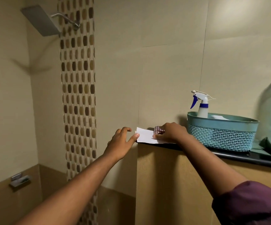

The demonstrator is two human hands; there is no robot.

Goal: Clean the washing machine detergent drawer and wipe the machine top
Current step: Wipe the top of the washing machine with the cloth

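Presently, risk: white paper [146,135] overhanging ledge [229,155] end, liable to slip off if nudged.
Left hand [121,143]: fingers spread, thumb tip touching paper edge.
Right hand [170,132]: curled, pinching checked cloth [158,129], pressing paper.
Washing machine, drawer: out of view.

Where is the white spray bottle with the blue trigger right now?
The white spray bottle with the blue trigger stands upright in the left end of the teal plastic basket on the dark ledge, right of both hands.
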